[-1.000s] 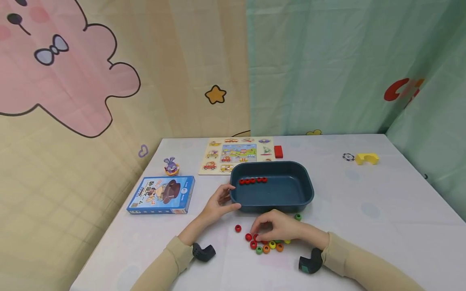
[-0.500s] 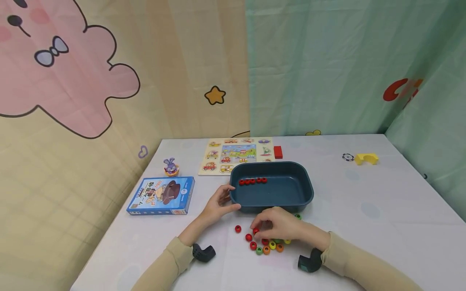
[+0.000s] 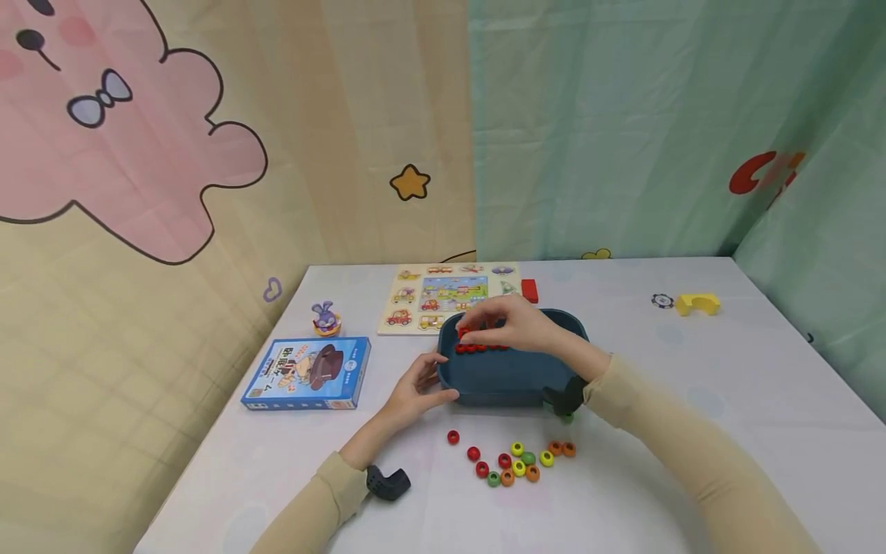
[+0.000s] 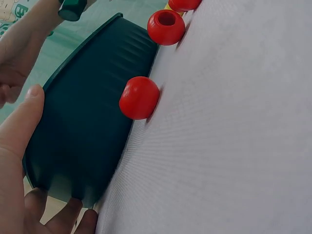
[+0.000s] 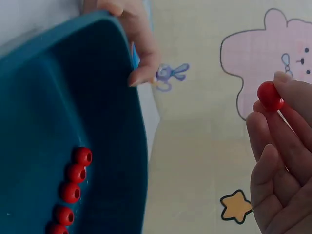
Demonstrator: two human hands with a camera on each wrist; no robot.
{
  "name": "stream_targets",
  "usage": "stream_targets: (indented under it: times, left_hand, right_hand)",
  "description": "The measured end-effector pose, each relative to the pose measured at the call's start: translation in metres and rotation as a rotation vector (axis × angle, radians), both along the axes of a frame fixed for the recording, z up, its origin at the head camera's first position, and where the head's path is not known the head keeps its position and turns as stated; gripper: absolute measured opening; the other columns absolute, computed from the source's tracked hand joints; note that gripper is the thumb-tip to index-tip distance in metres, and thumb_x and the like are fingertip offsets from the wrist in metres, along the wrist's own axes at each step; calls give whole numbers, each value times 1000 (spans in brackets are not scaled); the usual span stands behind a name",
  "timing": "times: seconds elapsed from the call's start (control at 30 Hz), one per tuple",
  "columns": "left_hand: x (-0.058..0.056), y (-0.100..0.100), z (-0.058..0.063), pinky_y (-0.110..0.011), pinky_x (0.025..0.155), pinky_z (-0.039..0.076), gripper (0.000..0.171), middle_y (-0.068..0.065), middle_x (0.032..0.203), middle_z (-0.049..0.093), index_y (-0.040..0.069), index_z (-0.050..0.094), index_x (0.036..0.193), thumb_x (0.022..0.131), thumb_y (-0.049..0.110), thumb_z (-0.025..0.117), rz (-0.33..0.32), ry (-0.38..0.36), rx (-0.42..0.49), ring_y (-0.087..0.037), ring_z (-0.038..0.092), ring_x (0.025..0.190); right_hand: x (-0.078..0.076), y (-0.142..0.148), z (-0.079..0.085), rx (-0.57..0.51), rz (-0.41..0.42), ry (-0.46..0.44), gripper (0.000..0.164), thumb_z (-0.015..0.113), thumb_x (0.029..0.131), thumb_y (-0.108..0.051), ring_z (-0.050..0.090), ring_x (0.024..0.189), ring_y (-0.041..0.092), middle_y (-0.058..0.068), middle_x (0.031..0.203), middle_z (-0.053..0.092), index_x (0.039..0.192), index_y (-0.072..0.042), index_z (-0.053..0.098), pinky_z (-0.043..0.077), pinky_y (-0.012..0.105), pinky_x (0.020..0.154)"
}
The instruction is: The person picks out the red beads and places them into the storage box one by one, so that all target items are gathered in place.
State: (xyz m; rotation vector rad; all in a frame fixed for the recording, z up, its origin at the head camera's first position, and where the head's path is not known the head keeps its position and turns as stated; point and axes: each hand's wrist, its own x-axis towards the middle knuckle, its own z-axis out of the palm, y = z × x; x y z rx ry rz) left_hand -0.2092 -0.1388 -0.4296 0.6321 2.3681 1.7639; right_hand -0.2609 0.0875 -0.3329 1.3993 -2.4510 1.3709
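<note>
My left hand (image 3: 414, 391) holds the left front corner of a dark blue-green plastic tray (image 3: 512, 378). Its thumb lies along the front wall and its fingers touch the end wall, as the left wrist view also shows. Above the tray's left part, my right hand (image 3: 515, 327) pinches a red bead (image 5: 270, 96) between thumb and fingers. Below it, a row of several red beads (image 5: 70, 192) lies on the tray floor. In front of the tray, loose red, green, yellow and orange beads (image 3: 504, 460) lie on the white tabletop; one red bead (image 4: 140, 97) sits close to its front wall.
Behind the tray lies a wooden picture puzzle (image 3: 408, 315) beside a red block (image 3: 529, 291). At left are a blue game box (image 3: 304, 373) and a purple rabbit figure (image 3: 325, 317). A yellow arch block (image 3: 697, 304) and a round chip (image 3: 662, 301) lie far right.
My right hand has lifted a red bead from the loose group and carried it forward over the tray. The left hand and the tray have stayed in place.
</note>
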Motion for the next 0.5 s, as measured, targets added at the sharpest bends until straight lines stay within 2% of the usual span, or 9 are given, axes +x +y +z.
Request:
stream_targets:
  times: [0.13, 0.23, 0.33, 0.5]
  left_hand:
    - [0, 0, 1, -44, 100, 31, 56, -17, 141, 29, 0, 38, 123, 79, 18, 68, 5, 17, -12, -29, 36, 123]
    - [-1, 0, -1, -44, 100, 32, 56, -17, 140, 30, 0, 39, 122, 79, 18, 69, 2, 23, -10, -30, 37, 123]
    - [-2, 0, -3, -45, 100, 32, 55, -17, 140, 30, 2, 39, 122, 79, 18, 69, 0, 20, 4, -32, 37, 122]
    - [-10, -2, -18, -40, 99, 34, 54, -10, 139, 35, 14, 43, 121, 76, 23, 71, 30, 12, 5, -25, 41, 120]
  right_hand:
    - [-36, -10, -10, 77, 1, -78, 27, 66, 80, -28, 60, 78, 9, -5, 90, 65, 101, -10, 66, 51, 30, 69]
    - [-55, -16, -26, 183, 26, -156, 28, 66, 81, -27, 61, 81, 9, -4, 91, 65, 102, -8, 66, 51, 27, 73]
    - [-68, -20, -44, 300, 39, -229, 25, 66, 81, -23, 60, 81, 8, -5, 90, 65, 100, -7, 67, 50, 24, 77]
    - [-76, -24, -65, 392, 42, -255, 20, 67, 80, -18, 59, 76, 9, -3, 86, 66, 97, -7, 68, 50, 23, 74]
